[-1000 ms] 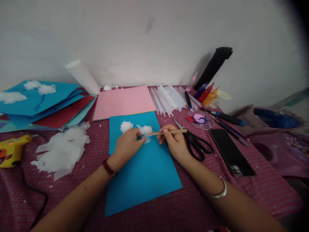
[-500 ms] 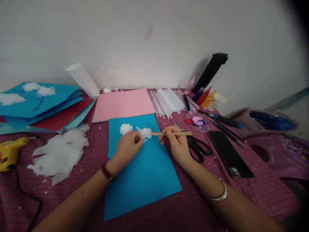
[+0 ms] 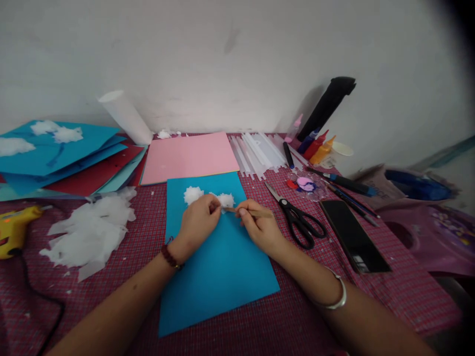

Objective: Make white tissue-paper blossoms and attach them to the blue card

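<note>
A blue sheet of paper [image 3: 217, 277] lies in front of me with two white tissue-paper puffs near its top, the left puff [image 3: 193, 195] and the right puff [image 3: 225, 200]. My left hand [image 3: 200, 220] rests over the sheet, fingers pinched together at the near edge of the right puff. What sits between those fingertips is hidden. My right hand [image 3: 258, 225] grips a flat wooden stick [image 3: 262, 214], whose tip reaches under the right puff's lower edge beside my left fingers.
Black-handled scissors [image 3: 297, 217] and a phone [image 3: 354, 235] lie to the right. A tissue-paper pile [image 3: 92, 230] and a yellow glue gun [image 3: 17, 230] are at left. Behind are pink paper [image 3: 189, 155], white strips [image 3: 260, 153] and paint bottles [image 3: 315, 147].
My right hand has moved left and slightly nearer me, bringing the stick's tip under the right puff. The scissors are now uncovered. My left hand has shifted slightly up.
</note>
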{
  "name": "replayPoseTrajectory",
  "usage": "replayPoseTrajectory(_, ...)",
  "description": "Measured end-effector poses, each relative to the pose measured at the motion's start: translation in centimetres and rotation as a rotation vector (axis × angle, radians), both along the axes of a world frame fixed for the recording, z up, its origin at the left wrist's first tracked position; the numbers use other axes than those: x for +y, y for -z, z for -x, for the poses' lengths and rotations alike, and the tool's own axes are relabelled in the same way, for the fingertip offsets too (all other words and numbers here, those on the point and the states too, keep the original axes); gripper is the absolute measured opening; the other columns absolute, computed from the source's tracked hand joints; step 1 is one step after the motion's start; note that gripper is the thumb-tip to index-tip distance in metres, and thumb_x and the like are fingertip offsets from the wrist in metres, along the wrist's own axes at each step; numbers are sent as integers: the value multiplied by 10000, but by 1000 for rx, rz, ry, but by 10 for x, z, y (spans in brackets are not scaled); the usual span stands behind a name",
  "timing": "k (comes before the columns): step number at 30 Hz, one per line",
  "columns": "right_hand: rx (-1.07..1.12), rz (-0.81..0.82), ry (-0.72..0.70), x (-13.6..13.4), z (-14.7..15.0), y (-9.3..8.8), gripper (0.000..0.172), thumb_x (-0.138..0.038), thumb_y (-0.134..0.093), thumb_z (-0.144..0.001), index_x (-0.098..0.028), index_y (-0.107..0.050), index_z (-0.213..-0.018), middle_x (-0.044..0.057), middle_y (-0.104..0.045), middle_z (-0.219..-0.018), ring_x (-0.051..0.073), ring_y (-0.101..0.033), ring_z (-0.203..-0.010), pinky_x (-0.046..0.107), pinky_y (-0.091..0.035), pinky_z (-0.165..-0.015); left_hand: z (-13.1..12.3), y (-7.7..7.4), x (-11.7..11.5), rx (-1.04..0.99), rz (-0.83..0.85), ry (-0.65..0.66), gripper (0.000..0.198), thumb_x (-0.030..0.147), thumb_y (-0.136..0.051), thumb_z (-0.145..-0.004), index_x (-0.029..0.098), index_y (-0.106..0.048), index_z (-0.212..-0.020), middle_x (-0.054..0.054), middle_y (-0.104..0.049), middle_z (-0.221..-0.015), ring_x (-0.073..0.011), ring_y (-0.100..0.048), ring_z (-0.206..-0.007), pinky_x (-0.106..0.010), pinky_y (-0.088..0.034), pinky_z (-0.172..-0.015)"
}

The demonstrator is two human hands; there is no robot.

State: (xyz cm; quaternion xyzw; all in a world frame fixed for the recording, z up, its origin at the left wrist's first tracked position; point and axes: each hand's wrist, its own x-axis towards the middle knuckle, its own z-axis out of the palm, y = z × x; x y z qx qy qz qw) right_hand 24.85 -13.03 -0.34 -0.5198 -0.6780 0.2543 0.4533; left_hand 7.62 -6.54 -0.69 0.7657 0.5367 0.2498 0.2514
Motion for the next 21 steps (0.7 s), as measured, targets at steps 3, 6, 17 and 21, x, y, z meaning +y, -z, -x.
replayPoseTrajectory(3,-157,-80,-49,-1,1,-2,173,-221,-406,-948,-216,-576,-921,45,-622,-856,181,-600,-803,288,-459,-700,4,4,4,-107,-28,-51,108,181,-507,-786,187,-542,-888,5,-590,-743,-151,-543,-658,-266,-392,-610)
replayPoseTrajectory(6,-437,-128,-118,-4,4,-2,188,-172,-400,-938,-200,-586,-949,63,-616,-918,170,-582,-791,272,-455,-688,8,6,9,-136,-48,-61,103,129,-480,-763,182,-514,-845,12,-557,-719,-142,-514,-629,-262,-380,-603)
replayPoseTrajectory(17,-20,-80,3,-9,1,-12,230,-275,-393,-950,-202,-567,-819,34,-613,-746,160,-586,-668,273,-462,-624,11,10,13,-137,-71,24,109,92,-449,-737,182,-504,-764,14,-529,-693,-143,-490,-642,-261,-355,-606)
replayPoseTrajectory(21,463,194,71,1,-8,1,272,-421,-454,-921,-206,-540,-778,-3,-600,-595,148,-561,-523,255,-451,-524,8,6,13,-128,-38,13,116,79,-453,-731,169,-524,-746,-6,-558,-719,-149,-511,-685,-269,-378,-640)
